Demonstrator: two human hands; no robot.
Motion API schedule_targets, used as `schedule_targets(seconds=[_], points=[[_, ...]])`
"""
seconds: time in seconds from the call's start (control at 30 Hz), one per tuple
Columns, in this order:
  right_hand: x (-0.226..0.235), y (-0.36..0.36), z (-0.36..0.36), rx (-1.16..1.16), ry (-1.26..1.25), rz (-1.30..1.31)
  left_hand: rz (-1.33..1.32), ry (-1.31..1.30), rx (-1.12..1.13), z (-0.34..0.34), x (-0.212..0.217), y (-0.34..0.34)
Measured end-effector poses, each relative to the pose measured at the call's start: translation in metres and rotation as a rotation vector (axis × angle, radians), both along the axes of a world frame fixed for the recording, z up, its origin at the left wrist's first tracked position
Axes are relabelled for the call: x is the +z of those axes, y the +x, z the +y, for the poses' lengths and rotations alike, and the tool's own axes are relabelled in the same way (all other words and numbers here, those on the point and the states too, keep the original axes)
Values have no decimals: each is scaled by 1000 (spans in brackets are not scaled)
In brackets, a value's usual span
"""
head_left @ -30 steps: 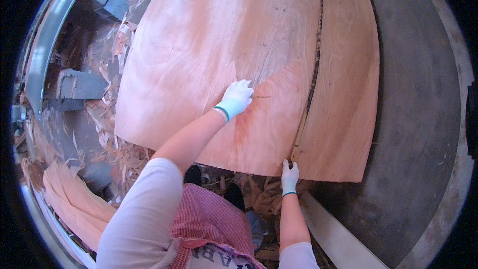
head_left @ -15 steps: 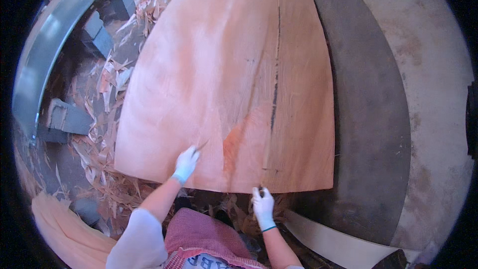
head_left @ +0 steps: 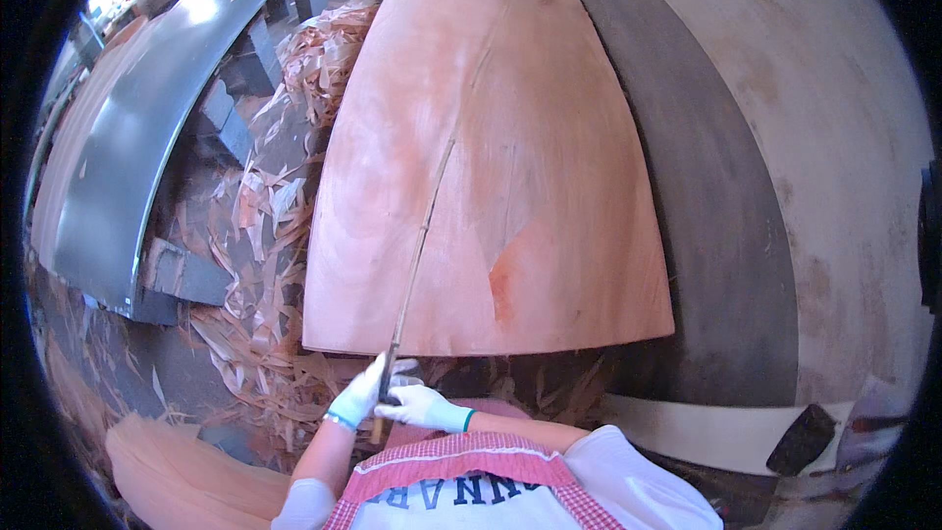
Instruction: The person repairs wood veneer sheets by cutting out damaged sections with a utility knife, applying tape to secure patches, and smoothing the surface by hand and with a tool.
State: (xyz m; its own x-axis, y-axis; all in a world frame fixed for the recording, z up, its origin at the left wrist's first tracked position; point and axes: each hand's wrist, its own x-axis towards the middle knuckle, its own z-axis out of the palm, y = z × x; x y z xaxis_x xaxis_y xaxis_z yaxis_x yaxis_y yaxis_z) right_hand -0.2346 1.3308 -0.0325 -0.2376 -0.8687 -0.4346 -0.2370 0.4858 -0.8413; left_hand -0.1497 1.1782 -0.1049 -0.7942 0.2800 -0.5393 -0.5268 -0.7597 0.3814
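Observation:
Both my hands wear white gloves and are close together just off the near edge of a stack of thin wood sheets [head_left: 569, 186]. My left hand [head_left: 359, 395] is closed around the near part of a long thin stick [head_left: 422, 236], which looks like bamboo and is dark near my grip. My right hand [head_left: 420, 406] closes on the same stick from the right, slightly lower. Leaning a little to the right, the stick reaches away over the pale pinkish top sheet, its far end faint. A deeper orange patch [head_left: 503, 285] marks that sheet right of the stick.
Torn veneer scraps [head_left: 260, 334] litter the floor on the left, beside grey blocks [head_left: 186, 273]. A long dark glossy panel [head_left: 147, 137] rests on blocks at far left. Folded veneer [head_left: 186, 466] lies at lower left. A dark grey surface [head_left: 716, 236] runs along the stack's right side.
The stick has swung from the right part of the stack toward its left-middle. My hands, apart before over the near edge, have come together on it. The view has shifted and shows more surroundings.

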Motion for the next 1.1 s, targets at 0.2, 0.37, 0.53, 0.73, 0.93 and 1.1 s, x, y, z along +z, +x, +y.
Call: schedule_targets(seconds=[0.2, 0.37, 0.53, 0.73, 0.93, 1.1], points=[[36, -13, -11, -303, -231, 47, -141, -418, 6, -55, 65, 0], [55, -33, 60, -1023, -62, -353, -332, -704, -43, -97, 51, 96], [57, -24, 116, -1450, -25, -215, -478, -981, -150, -76, 50, 177], [78, -132, 103, -1268, -1066, -1456, -408, -915, -218, -11, 76, 188], [135, -173, 64, -1043, -1418, -1751, -214, -1145, -387, -4, 113, 187], [145, -162, 29, -957, -1387, -1806, -179, -1028, -285, -28, 134, 190]])
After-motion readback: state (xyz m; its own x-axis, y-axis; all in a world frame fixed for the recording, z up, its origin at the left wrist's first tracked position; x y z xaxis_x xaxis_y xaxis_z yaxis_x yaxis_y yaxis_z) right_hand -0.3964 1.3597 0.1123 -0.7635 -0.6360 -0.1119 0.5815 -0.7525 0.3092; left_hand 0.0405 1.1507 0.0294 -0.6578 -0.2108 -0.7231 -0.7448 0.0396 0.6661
